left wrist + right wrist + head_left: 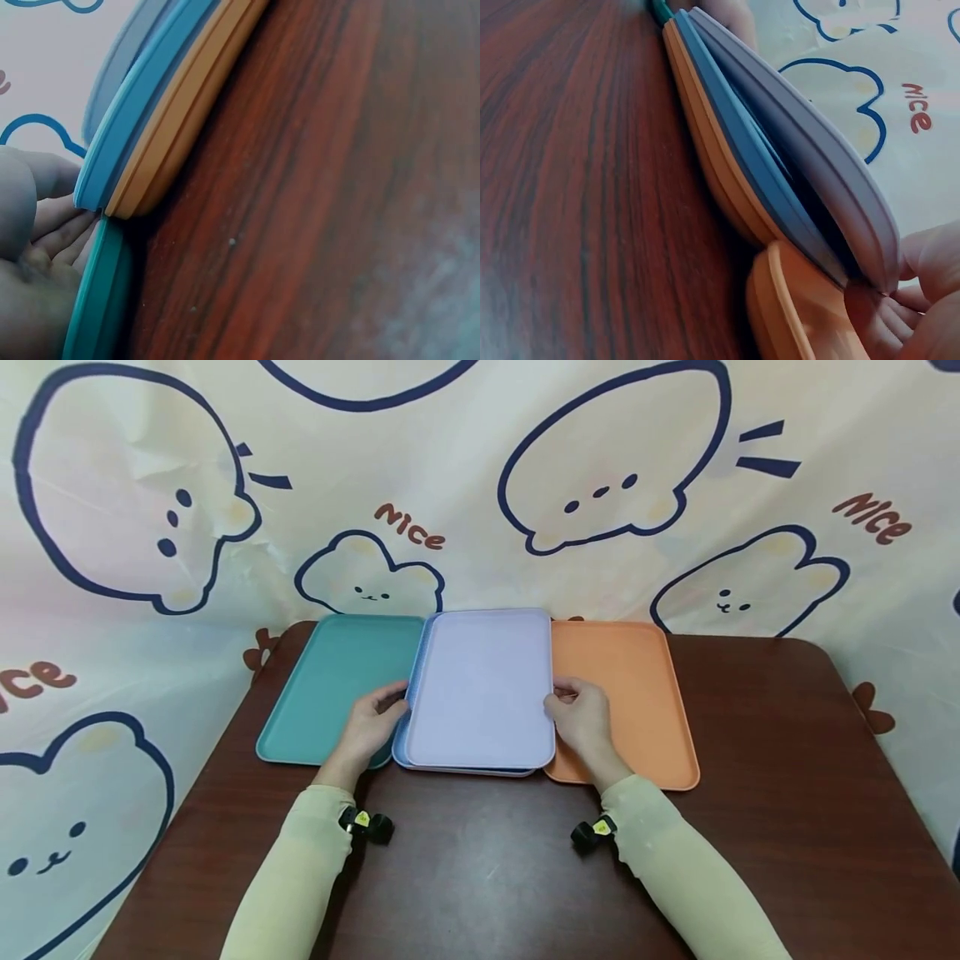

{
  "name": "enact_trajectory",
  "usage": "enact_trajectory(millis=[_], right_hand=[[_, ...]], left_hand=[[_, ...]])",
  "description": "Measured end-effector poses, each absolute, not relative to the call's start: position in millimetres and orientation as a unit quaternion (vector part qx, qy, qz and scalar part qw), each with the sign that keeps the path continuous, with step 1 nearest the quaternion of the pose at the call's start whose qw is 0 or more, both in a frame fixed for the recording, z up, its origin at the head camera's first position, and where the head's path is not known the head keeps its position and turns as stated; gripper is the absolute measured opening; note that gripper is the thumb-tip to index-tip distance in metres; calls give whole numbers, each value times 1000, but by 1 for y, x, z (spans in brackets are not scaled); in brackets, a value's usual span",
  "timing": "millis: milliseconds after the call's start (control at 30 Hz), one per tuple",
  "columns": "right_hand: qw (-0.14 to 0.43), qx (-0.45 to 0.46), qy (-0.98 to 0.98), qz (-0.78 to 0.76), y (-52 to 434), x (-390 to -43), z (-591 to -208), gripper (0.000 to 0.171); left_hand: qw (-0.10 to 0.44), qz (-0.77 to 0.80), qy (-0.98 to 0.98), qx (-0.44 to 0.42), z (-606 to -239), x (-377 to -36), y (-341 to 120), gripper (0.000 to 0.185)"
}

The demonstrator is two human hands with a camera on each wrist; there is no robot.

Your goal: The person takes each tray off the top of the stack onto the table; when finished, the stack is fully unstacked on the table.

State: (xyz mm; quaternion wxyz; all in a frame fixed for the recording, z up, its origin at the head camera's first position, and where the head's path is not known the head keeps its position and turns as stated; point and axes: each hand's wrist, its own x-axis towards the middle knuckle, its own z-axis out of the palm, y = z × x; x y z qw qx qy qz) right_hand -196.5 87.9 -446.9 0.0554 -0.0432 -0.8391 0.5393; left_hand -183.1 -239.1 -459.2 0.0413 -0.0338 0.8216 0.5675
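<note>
A lavender tray [483,685] tops a stack in the middle of the table. Under it lie a blue tray [754,161] and an orange tray [169,120], seen edge-on in the wrist views. My right hand [583,714] pinches the lavender tray's right edge between thumb and fingers, and that side is raised, leaving a dark gap over the blue tray. At the stack's left side, my left hand [371,718] grips the blue tray's rim, thumb at the edge and fingers partly hidden behind it.
A teal tray [341,685] lies left of the stack, partly under its edge. Another orange tray [630,702] lies to the right. The dark wooden table [480,868] extends in front, and a cartoon-printed cloth [480,485] hangs behind. Both wrists wear small black cameras.
</note>
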Motion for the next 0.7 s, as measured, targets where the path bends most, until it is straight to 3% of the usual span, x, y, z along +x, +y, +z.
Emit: enact_trajectory(millis=[267, 533, 700], right_hand=[[86, -92, -814, 567, 111, -192, -446, 27], [82, -157, -785, 594, 139, -189, -447, 28], [71, -172, -781, 596, 158, -184, -447, 30]], left_hand=[[63, 580, 812, -36, -459, -184, -239, 48], [85, 583, 807, -37, -434, -174, -232, 49], [81, 581, 809, -37, -440, -177, -234, 49]])
